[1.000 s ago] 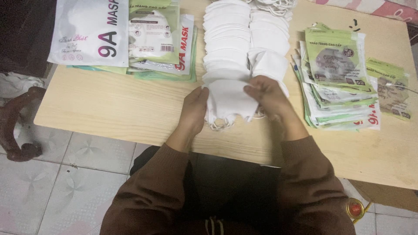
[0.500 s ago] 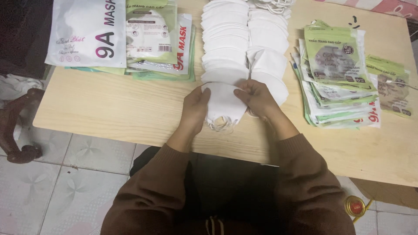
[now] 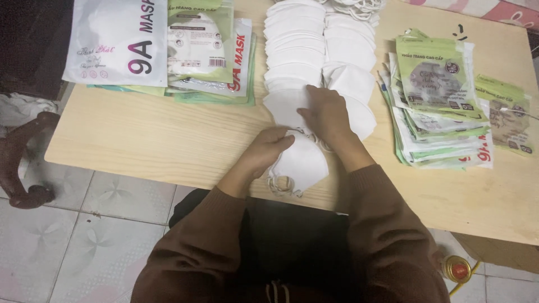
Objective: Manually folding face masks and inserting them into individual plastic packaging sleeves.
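My left hand point(image 3: 268, 150) grips a small stack of white folded face masks point(image 3: 303, 165) near the table's front edge, their ear loops hanging over it. My right hand point(image 3: 327, 115) lies flat, fingers spread, on the near end of two long rows of overlapping white masks point(image 3: 295, 53) that run away from me down the middle of the wooden table point(image 3: 140, 134). Brown sleeves cover both forearms.
A pile of white and green mask pouches point(image 3: 168, 50) lies at the far left. A fanned stack of green printed pouches point(image 3: 438, 106) sits at the right. Tiled floor point(image 3: 95, 224), a dark chair leg point(image 3: 22, 163) at left, a small red-capped bottle point(image 3: 457, 269) below right.
Both hands held one mask stack together before. Now my left hand has drawn the stack toward the table edge, and my right hand has let go and moved onto the mask rows.
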